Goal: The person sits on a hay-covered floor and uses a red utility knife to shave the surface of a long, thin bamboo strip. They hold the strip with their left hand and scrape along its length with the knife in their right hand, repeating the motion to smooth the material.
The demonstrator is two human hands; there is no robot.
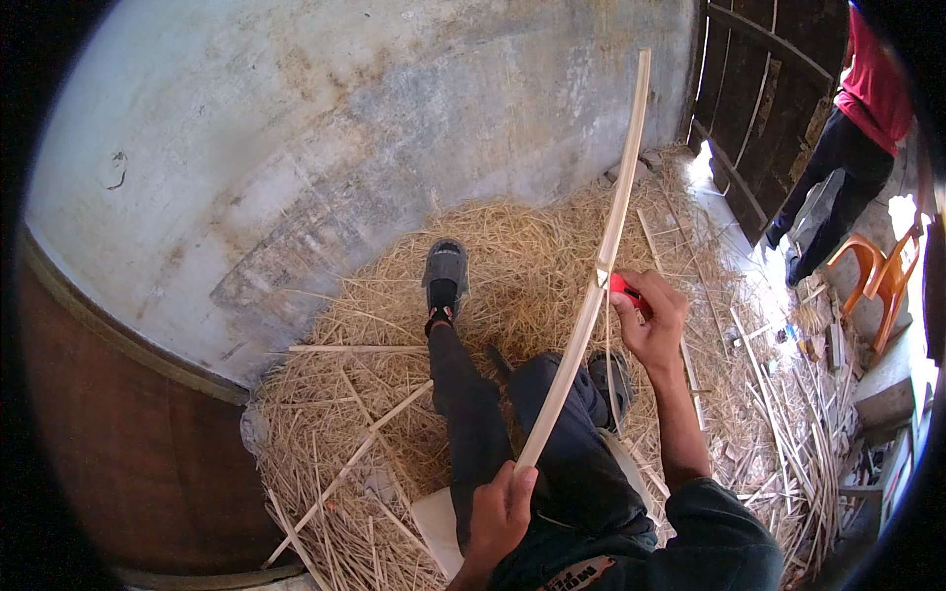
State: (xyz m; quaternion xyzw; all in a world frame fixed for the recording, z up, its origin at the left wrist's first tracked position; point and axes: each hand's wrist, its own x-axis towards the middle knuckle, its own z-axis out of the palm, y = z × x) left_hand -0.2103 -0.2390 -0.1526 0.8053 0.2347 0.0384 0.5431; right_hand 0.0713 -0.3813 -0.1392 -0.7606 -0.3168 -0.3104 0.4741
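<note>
A long pale strip of split bamboo rises from my lap and curves up toward the wall. My left hand is closed around its lower end, thumb along the strip. In my right hand is a red-handled knife, its short blade against the strip near the middle. A thin sliver hangs down beside the strip, below the blade. My fingers partly hide the knife's handle.
Shavings cover the floor around my sandalled feet, with several loose strips among them. A stained wall stands ahead. At right are a wooden door, a person in a red top and an orange plastic chair.
</note>
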